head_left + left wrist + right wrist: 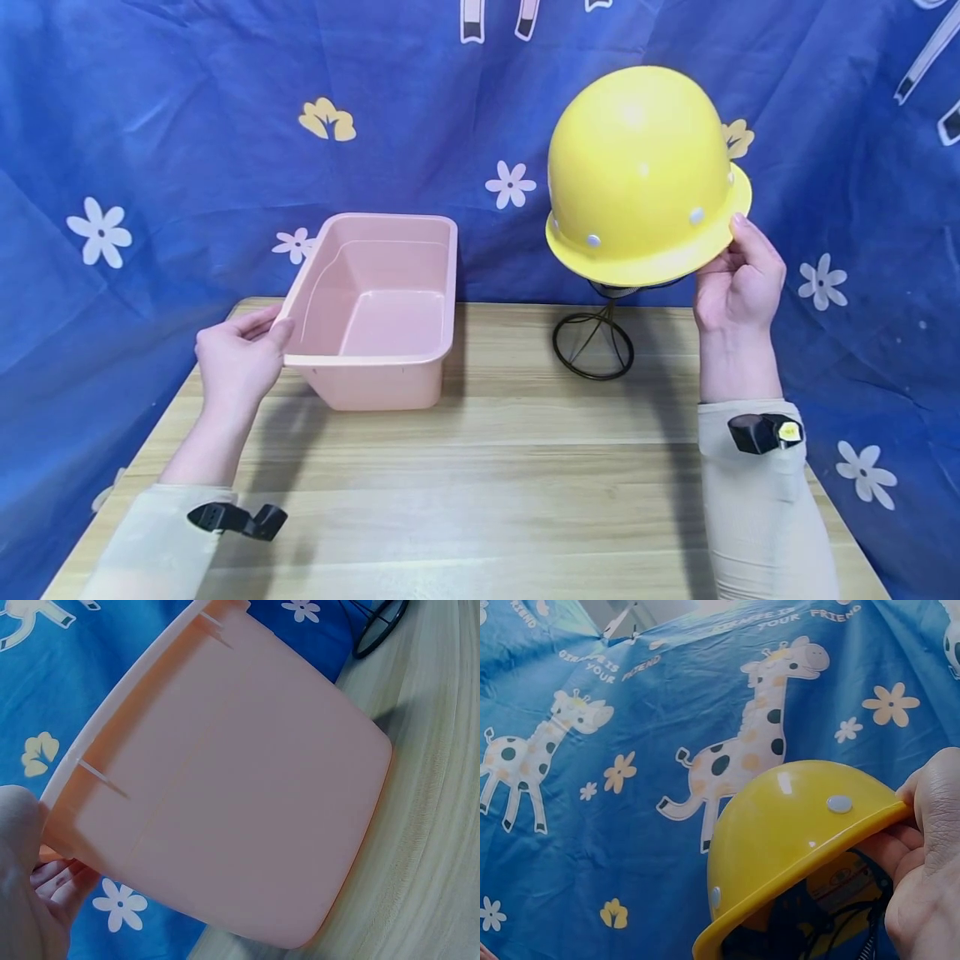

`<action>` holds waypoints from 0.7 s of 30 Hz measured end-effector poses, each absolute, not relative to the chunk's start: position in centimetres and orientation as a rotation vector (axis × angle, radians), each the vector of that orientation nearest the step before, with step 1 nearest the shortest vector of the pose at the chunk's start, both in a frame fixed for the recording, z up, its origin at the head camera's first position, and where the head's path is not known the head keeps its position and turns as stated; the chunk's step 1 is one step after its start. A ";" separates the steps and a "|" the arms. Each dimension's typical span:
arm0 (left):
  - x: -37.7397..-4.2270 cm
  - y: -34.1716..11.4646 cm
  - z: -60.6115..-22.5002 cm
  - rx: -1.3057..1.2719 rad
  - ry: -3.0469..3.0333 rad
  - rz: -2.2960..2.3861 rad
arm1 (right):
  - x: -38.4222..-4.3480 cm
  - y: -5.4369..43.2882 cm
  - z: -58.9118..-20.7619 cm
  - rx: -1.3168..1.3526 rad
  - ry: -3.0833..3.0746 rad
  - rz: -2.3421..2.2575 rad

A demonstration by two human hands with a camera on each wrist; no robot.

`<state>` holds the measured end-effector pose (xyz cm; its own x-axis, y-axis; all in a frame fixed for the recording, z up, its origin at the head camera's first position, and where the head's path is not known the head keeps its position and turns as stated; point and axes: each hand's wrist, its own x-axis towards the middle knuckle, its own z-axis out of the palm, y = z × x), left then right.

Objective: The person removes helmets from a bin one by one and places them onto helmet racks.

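Observation:
My left hand pinches the near left corner of a pink plastic basin's rim, thumb on top and fingers below. In the left wrist view, the basin's side wall fills the middle, with the left hand at its lower left corner. On the right, my right hand grips the brim of a yellow hard hat. The right wrist view shows dark straps inside the hard hat and the right hand at its edge. Below the hat is a black wire stand; whether they touch is hidden.
Both items are towards the back of a light wooden table. Close behind it hangs a blue cloth printed with flowers and giraffes, which also runs down both sides. Black wrist cameras sit on both sleeves.

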<state>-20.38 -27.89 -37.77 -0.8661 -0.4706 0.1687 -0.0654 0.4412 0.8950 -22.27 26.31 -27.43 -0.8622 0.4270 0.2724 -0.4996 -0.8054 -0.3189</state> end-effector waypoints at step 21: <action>-20.3 -27.9 -37.9 0.449 -2.306 -1.391 | -23.0 27.8 -30.0 0.241 -0.281 2.660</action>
